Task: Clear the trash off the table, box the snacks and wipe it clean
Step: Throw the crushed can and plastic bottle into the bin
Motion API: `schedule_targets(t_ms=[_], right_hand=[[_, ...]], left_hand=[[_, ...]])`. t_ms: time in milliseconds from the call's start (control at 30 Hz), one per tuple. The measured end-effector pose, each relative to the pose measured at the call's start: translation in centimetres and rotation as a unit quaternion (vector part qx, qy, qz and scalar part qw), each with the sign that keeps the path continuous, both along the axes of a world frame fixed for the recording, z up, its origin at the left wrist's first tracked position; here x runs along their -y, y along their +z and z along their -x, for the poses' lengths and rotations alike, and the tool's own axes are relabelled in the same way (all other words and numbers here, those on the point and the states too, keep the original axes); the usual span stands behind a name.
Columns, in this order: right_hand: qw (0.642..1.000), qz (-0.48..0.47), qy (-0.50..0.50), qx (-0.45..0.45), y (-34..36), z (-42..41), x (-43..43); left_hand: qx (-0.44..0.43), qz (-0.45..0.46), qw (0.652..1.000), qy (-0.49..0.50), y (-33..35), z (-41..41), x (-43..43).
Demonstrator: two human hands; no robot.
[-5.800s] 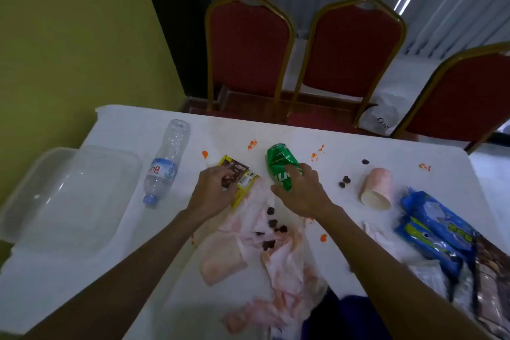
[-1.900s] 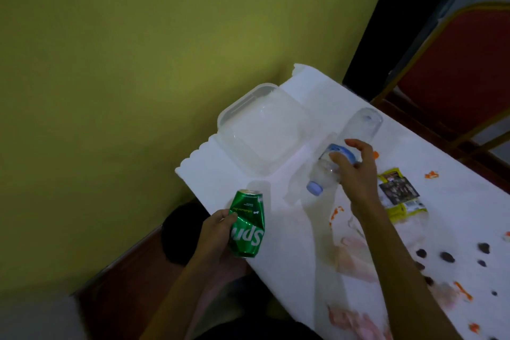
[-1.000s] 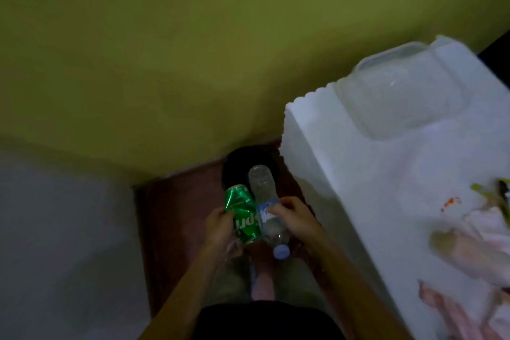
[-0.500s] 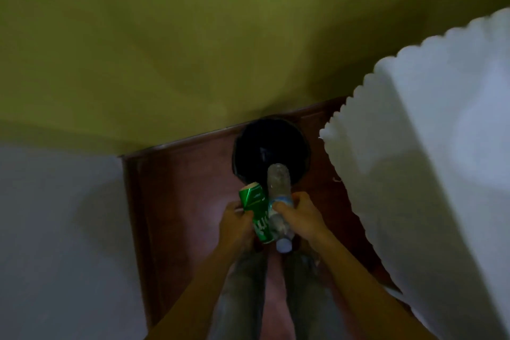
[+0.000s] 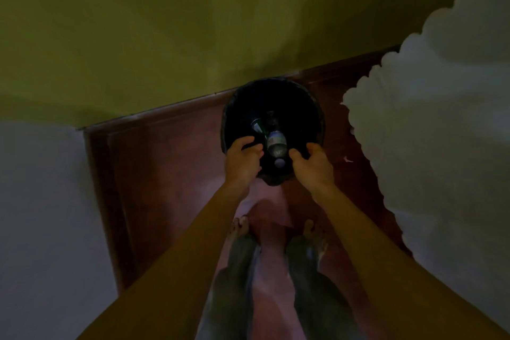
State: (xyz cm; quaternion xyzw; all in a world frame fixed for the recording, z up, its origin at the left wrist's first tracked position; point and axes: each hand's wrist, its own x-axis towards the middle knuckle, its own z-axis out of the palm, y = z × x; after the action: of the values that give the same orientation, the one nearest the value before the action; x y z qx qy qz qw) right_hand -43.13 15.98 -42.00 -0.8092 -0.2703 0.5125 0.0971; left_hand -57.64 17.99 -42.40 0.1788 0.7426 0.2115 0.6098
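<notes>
Trash is lying inside a round black bin [image 5: 302,121] that is standing on the dark wooden floor [image 5: 171,163] against the yellow-green wall [image 5: 193,22]. A clear plastic bottle [image 5: 276,143] with a pale label is pointing its light cap toward the person, and a green can [image 5: 258,126] is leaning just beside it on the left, dim in the shadow. To the right, the scalloped edge of a white tablecloth [image 5: 430,124] is hanging down close to the bin, and a small pale scrap [image 5: 348,159] is lying on the floor between them. Bare feet [image 5: 239,227] and grey trouser legs are showing below. The left hand [image 5: 242,161] and the right hand [image 5: 311,167] are hovering over the bin's near rim, fingers loosely curled and grasping nothing. The bottle is showing in the gap between them, lower down in the bin, apart from both hands, with the can just beyond the left fingertips.
</notes>
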Motion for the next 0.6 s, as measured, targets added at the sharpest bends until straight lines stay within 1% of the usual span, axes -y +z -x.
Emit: schedule_targets(t_ms=[100, 233, 333, 433, 533, 600], right_hand=[[1.000, -0.006, 0.000, -0.007, 2.5, -0.2, 1.5], [1.000, -0.019, -0.004, -0.010, 8.8, -0.3, 3.9], [0.999, -0.040, -0.010, -0.010, 14.9, -0.2, 5.7], [0.997, -0.073, -0.027, -0.018, 22.0, -0.1, 7.1], [0.993, -0.109, -0.038, 0.000, 28.9, -0.5, 8.6], [0.990, -0.126, -0.065, 0.007, 32.7, -1.2, 10.0]], left_hand=[[-0.017, -0.018, 0.999, -0.045, 2.3, 0.6, 1.7], [-0.026, -0.036, 0.995, -0.092, 7.9, 1.3, 4.5], [-0.011, -0.043, 0.993, -0.110, 13.7, 1.0, 5.9], [0.015, -0.071, 0.989, -0.126, 21.2, -0.3, 6.6], [0.025, -0.120, 0.977, -0.172, 27.7, -1.7, 7.2], [0.023, -0.139, 0.964, -0.225, 31.0, -2.8, 8.0]])
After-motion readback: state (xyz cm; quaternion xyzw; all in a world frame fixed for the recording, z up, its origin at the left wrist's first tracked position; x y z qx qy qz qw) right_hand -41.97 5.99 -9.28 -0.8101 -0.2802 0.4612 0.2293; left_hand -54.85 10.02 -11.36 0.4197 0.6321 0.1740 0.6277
